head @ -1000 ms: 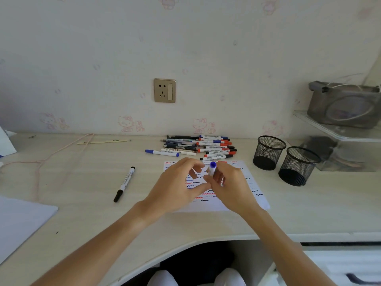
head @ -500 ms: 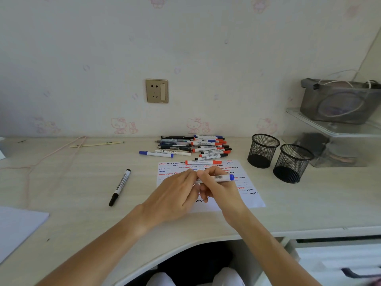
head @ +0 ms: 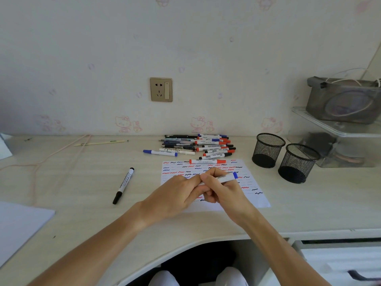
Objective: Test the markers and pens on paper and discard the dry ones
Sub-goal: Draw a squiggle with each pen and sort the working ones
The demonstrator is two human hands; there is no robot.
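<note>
Red, blue, black squiggles on white paper (head: pixel 250 185); blue-capped white marker (head: pixel 226 178); black mesh cups (head: pixel 268 150).

Landmark = paper (head: pixel 252 182), flat on desk (head: pixel 82 182). Pen pile (head: pixel 198 144) just behind it, against the wall; one marker (head: pixel 207 161) lies across paper's far edge. Two mesh cups (head: pixel 268 150) right of paper, side by side, apart from it. Lone marker (head: pixel 123 185) left of paper, well apart. Both hands over paper: left hand (head: pixel 175 197) and right hand (head: pixel 224 190) touching, held marker (head: pixel 225 177) between them. Socket (head: pixel 161 89) on wall above pile.
</note>
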